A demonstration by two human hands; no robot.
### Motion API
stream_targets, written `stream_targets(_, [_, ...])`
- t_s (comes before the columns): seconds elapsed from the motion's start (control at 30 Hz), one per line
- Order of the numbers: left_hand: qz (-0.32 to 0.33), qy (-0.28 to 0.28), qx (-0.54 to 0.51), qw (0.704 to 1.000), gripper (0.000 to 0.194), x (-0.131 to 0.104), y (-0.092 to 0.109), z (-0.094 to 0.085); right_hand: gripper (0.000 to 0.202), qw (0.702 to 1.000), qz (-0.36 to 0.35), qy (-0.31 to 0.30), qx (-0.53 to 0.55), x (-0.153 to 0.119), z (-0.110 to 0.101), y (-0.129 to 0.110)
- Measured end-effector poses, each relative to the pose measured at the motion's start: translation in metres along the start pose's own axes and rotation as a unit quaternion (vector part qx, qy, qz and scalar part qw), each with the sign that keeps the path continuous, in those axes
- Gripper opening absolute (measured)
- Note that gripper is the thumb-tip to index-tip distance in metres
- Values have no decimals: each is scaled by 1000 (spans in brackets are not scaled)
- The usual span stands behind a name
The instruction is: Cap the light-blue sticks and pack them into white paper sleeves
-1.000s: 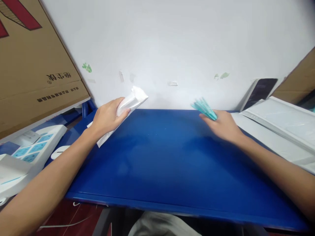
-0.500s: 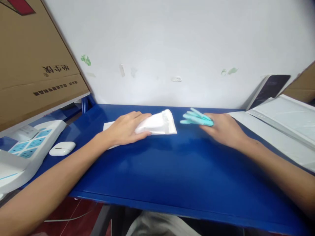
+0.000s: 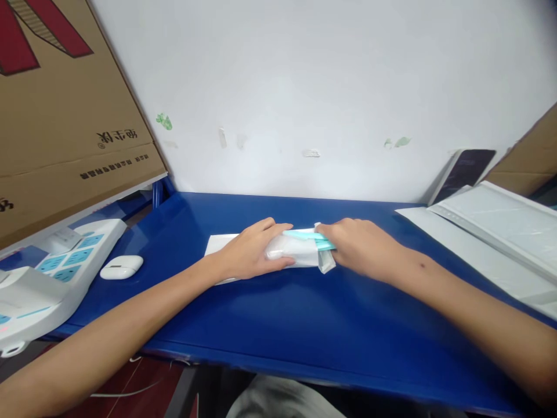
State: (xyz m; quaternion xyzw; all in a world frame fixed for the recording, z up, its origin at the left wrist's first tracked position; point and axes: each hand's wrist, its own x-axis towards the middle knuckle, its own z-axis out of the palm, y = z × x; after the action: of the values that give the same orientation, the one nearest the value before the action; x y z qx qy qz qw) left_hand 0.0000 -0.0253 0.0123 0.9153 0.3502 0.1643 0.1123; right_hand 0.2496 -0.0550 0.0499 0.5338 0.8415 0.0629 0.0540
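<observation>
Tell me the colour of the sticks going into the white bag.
Light teal sticks, seen in the head view.

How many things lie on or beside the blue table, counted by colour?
White: 4 (pouch, earbud case, power strip, sheet stack)
Teal: 1 bundle of sticks, number unclear
Brown: 2 cardboard boxes
Dark: 1 tablet
Total: 8

Left hand presses the pouch; right hand holds the sticks.

light: bright, even | shadows: soft | focus: slightly soft | edges: wide-angle bowing
</observation>
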Motion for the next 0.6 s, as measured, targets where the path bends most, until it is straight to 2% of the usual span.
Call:
stream_targets(0.13, [-41, 32, 9, 999, 73, 0, -2, 1, 20, 996, 54, 1, -67, -3, 0, 23])
stream_targets(0.27, [-39, 29, 24, 999, 73, 0, -6, 0, 19, 995, 36, -12, -95, -8, 7, 41])
stream_targets(0.33, [-15, 22, 19, 999, 73, 1, -4, 1, 17, 996, 3, -6, -85, -7, 6, 35])
stream_targets(0.47, [24, 6, 8, 1000, 77, 0, 8, 3, 18, 999, -42, -9, -26, -2, -9, 7])
stream_targets(0.6, [30, -38, 20, 999, 83, -1, 15, 4, 10, 987, -78, -101, 94, 0, -27, -11])
